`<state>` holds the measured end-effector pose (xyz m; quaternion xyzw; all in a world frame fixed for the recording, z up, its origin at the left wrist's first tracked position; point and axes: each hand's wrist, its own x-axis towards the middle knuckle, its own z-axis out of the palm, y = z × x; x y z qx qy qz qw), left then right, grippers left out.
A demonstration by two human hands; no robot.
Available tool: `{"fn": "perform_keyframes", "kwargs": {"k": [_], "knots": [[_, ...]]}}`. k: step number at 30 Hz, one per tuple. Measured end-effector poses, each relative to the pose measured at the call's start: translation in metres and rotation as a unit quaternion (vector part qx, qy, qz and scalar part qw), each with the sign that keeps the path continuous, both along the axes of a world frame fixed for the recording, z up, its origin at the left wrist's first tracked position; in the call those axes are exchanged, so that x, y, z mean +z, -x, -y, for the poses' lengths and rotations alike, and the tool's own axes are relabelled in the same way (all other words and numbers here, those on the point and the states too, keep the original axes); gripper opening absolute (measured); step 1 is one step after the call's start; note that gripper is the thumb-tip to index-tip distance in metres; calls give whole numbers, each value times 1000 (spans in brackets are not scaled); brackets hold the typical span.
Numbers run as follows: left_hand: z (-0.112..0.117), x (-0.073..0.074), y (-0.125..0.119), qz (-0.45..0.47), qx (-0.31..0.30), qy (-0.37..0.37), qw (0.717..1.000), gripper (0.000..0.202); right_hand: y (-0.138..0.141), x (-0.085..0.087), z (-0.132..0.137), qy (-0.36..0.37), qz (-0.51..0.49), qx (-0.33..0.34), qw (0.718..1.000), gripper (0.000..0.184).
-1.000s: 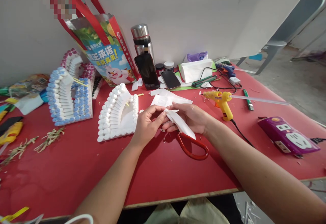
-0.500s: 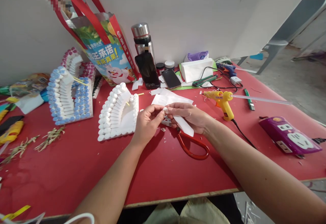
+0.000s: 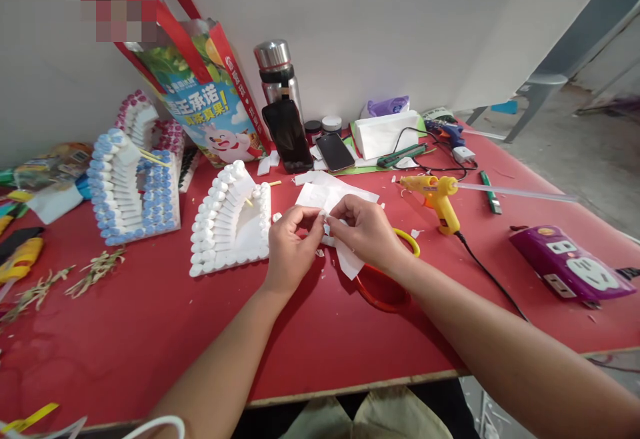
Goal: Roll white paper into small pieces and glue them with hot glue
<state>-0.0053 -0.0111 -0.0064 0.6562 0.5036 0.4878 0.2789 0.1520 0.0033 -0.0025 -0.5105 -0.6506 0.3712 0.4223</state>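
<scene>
My left hand (image 3: 295, 242) and my right hand (image 3: 367, 229) meet above the table, fingertips pinched together on a small white piece (image 3: 325, 215). It looks like paper, but its exact shape is too small to make out. A white paper strip (image 3: 349, 260) hangs below my right fingers. Under my right hand and wrist lie scissors with red and yellow handles (image 3: 383, 292), their blades hidden. Left of my left hand stands a white fan-shaped model (image 3: 227, 226) built of rolled white pieces, with a tiny white roll (image 3: 277, 217) beside it.
White paper sheets (image 3: 325, 189) lie behind my hands. A yellow glue gun (image 3: 437, 196) and a purple power strip (image 3: 573, 262) are on the right. Toward the back are a phone (image 3: 336, 152), a steel bottle (image 3: 277, 69) and a shopping bag (image 3: 200, 102). A blue-and-white model (image 3: 135, 189) stands left.
My right hand has turned, its fingers now pinching from above, and the paper strip has swung left. More of the scissors' yellow handle and the tiny roll by the model now show.
</scene>
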Motion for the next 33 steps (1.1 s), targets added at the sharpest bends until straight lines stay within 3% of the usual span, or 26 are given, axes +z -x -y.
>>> {"fn": "perform_keyframes", "kwargs": {"k": [5, 10, 13, 16, 21, 28, 33], "knots": [[1, 0, 2, -107, 27, -131, 985, 13, 3, -6, 2, 21, -85, 32, 996, 12], [1, -1, 2, -97, 3, -143, 985, 18, 2, -8, -1, 37, -135, 28, 990, 17], [0, 2, 4, -39, -19, -95, 995, 15, -2, -5, -3, 43, -140, 48, 988, 18], [-3, 4, 8, 74, -64, 22, 995, 12, -5, -1, -4, 40, -129, 82, 987, 18], [-11, 3, 15, 234, -132, 187, 945, 18, -9, 0, -4, 21, -119, 123, 985, 19], [-12, 4, 16, 193, -136, 208, 949, 18, -8, -6, -7, -11, -14, 86, 996, 17], [-9, 8, 13, 179, -126, 205, 954, 17, -6, -7, -7, 1, -5, 75, 997, 17]]}}
